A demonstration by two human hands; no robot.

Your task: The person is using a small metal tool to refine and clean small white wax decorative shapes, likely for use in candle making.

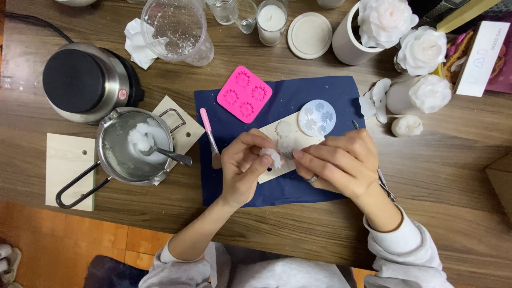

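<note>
A wooden desk (442, 176) filled my view, with orange floor tiles showing along its near edge. At its middle lay a dark blue cloth (298, 101), and on that a small pale board (285, 144). My left hand (242, 162) was curled above the board, its fingertips pinched on a small white wax flower (273, 156). My right hand (341, 160), a ring on one finger, lay just beside it with the fingers bent and narrow, their tips touching the board next to the flower; I could not tell whether it gripped anything. A round pale blue mould (317, 118) rested on the far end of the board, and a square pink mould (244, 94) lay at the cloth's far left corner. A pink-handled tool (209, 133) lay on the cloth just left of my left hand, and a thin metal tool (383, 181) showed beyond my right wrist. To the left, a small metal pot (133, 149) with white wax and a spoon (168, 154) in it stood on a wooden slab, near a round electric hotplate (88, 82). At the far edge stood a clear measuring jug (176, 29) and a glass candle (271, 21), and to the right white wax roses (421, 48) clustered
</note>
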